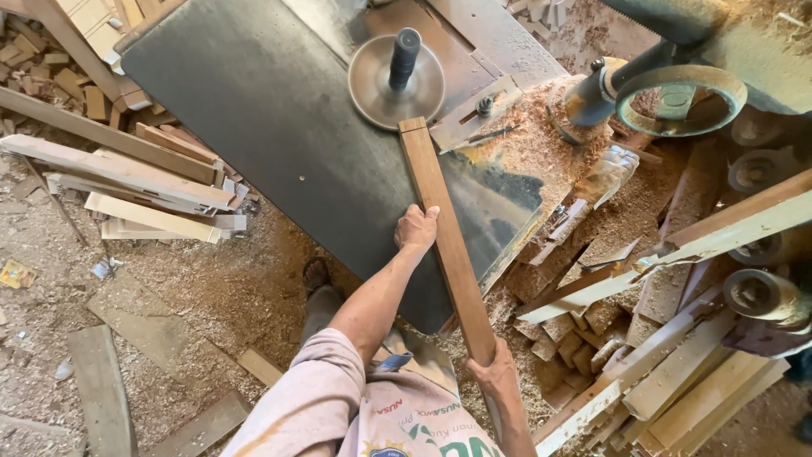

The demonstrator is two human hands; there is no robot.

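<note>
Head view, long wooden strip lying diagonally on dark machine table, far end beside round spindle disc, left hand gripping strip mid-length, right hand clasping near end, sawdust on floor, offcuts stacked right.

A long, narrow wooden strip, reddish-brown with a smooth planed face and a square-cut far end, lies at a slant across the dark metal surface. Its far end sits just beside the round spindle disc; its near end juts past the surface's edge. The left hand presses its middle, and the right hand grips the near end.
</note>
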